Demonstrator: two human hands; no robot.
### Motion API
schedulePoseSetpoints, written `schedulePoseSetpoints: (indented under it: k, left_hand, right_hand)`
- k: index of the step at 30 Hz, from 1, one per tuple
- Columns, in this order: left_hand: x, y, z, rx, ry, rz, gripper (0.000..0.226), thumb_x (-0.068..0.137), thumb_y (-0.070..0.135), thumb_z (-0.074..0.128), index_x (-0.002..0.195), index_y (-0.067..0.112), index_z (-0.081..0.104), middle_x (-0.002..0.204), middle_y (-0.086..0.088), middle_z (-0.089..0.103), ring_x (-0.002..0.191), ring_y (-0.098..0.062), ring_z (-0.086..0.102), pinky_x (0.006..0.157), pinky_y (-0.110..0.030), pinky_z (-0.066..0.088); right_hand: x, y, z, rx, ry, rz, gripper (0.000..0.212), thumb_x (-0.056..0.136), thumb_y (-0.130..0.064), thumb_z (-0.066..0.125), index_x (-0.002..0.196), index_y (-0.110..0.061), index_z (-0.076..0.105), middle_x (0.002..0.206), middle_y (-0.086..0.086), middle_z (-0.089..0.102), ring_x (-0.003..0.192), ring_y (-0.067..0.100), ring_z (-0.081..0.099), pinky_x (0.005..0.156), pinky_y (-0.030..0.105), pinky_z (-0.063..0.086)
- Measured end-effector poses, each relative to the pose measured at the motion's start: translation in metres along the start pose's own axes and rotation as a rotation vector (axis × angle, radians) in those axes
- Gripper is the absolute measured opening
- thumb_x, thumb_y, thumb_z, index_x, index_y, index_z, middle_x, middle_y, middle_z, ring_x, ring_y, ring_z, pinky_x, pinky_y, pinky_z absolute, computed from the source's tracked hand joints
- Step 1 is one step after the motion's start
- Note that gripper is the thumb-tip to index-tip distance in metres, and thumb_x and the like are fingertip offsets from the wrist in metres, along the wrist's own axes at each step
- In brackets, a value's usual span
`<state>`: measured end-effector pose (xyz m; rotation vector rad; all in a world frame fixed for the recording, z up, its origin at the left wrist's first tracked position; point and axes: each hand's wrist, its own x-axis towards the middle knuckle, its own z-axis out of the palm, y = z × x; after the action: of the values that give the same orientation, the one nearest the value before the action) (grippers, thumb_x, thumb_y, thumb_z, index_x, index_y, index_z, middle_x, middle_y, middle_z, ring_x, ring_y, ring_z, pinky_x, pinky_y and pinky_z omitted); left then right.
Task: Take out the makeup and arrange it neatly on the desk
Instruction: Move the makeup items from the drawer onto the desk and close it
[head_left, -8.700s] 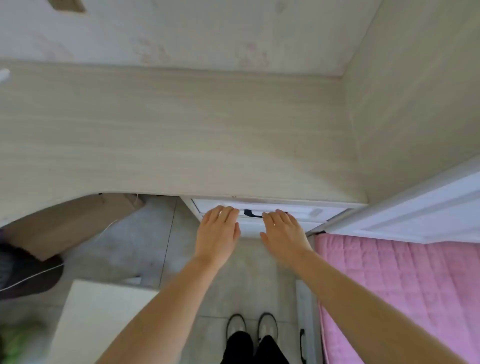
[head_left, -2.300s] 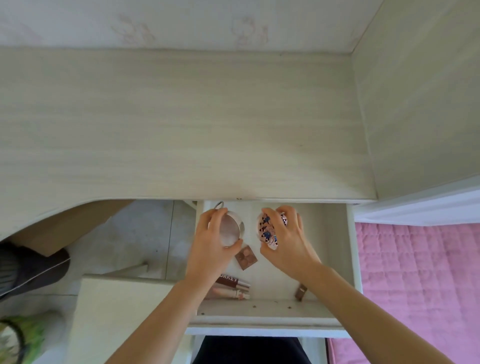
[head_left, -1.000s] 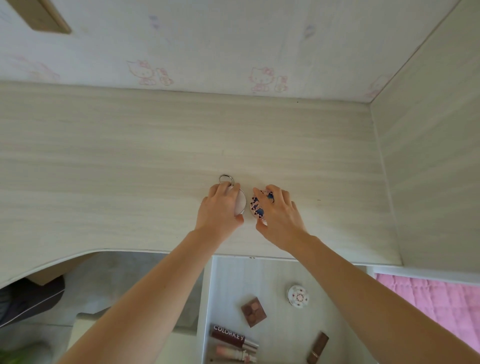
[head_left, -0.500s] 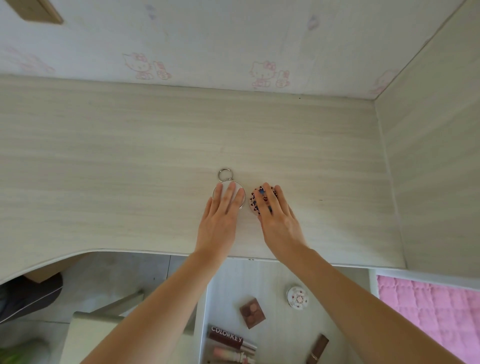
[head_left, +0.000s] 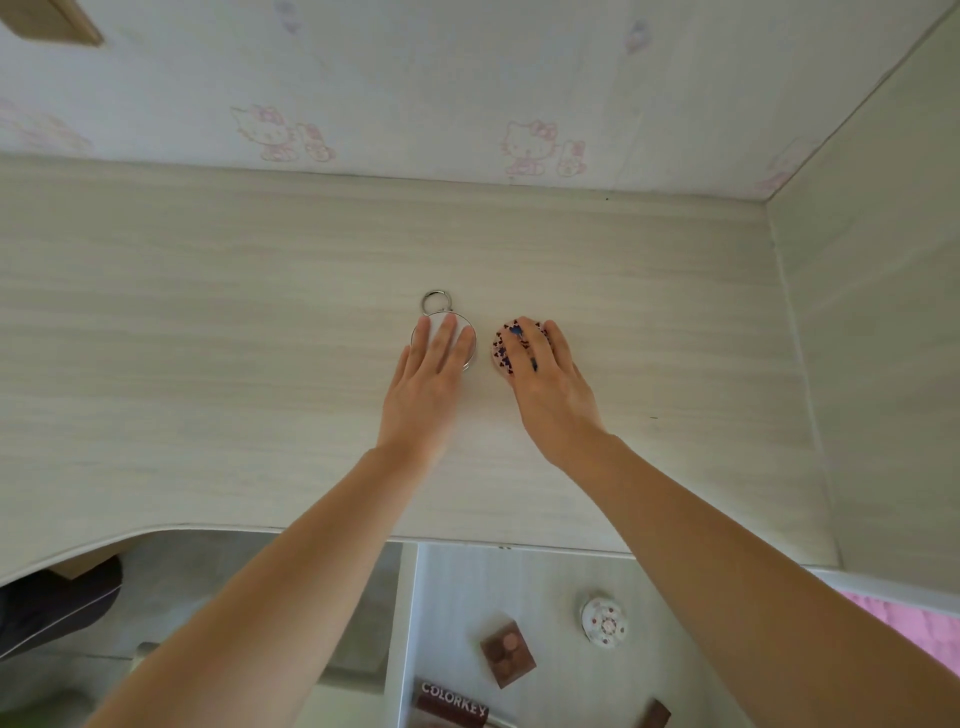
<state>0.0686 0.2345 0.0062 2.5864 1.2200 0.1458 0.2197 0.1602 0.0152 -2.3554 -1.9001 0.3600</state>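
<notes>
A round silver compact with a metal ring lies on the pale wood desk. My left hand rests flat on it with straight fingers. Just to its right lies a round compact with a heart pattern, and my right hand rests on that one with straight fingers. Below the desk edge the open drawer holds a brown square palette, a small round patterned case, a Colorkey tube and a brown stick.
A wall with cartoon cat prints runs behind the desk, and a wood side panel closes it on the right. Pink bedding shows at lower right. A dark object lies on the floor at left.
Over the earlier frames I opened the drawer, lifted both compacts out and set them on the desk. In the last half second my hands stay flat on them with almost no movement.
</notes>
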Motion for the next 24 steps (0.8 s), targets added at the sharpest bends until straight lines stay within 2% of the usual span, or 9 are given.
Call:
schedulePoseSetpoints:
  k: [8, 14, 18, 24]
  left_hand:
    - [0.012, -0.002, 0.004, -0.058, 0.073, -0.071, 0.062, 0.096, -0.003, 0.044, 0.151, 0.017, 0.022, 0.160, -0.001, 0.013, 0.148, -0.027, 0.002, 0.119, -0.039, 0.014]
    - [0.016, -0.005, 0.003, -0.035, 0.082, -0.088, 0.062, 0.098, 0.001, 0.039, 0.151, 0.025, 0.018, 0.161, 0.002, 0.008, 0.148, -0.023, -0.003, 0.120, -0.042, 0.009]
    - [0.007, -0.004, -0.003, -0.057, 0.098, -0.079, 0.058, 0.099, 0.009, 0.042, 0.151, 0.022, 0.021, 0.160, -0.002, 0.014, 0.148, -0.024, 0.004, 0.119, -0.043, 0.014]
    - [-0.030, 0.006, -0.010, -0.071, 0.128, -0.047, 0.050, 0.097, 0.011, 0.047, 0.146, 0.010, 0.035, 0.155, -0.007, 0.031, 0.147, -0.026, 0.017, 0.116, -0.042, 0.026]
  right_hand:
    - [0.015, 0.001, 0.004, 0.016, 0.039, 0.018, 0.069, 0.088, -0.005, 0.062, 0.148, -0.009, 0.028, 0.156, 0.010, 0.022, 0.144, 0.034, 0.017, 0.107, 0.038, 0.038]
    - [0.013, 0.001, 0.005, -0.006, 0.013, 0.008, 0.077, 0.088, -0.001, 0.055, 0.152, -0.011, 0.013, 0.160, 0.007, 0.007, 0.147, 0.033, 0.003, 0.116, 0.036, 0.023]
    - [0.006, 0.000, 0.002, -0.038, 0.046, 0.014, 0.068, 0.096, -0.008, 0.047, 0.152, -0.007, 0.009, 0.160, 0.009, 0.005, 0.148, 0.032, 0.001, 0.120, 0.036, 0.013]
    - [-0.034, 0.000, -0.008, -0.043, 0.052, 0.005, 0.060, 0.100, -0.013, 0.038, 0.152, -0.006, 0.007, 0.160, 0.010, 0.008, 0.148, 0.029, 0.001, 0.119, 0.039, 0.014]
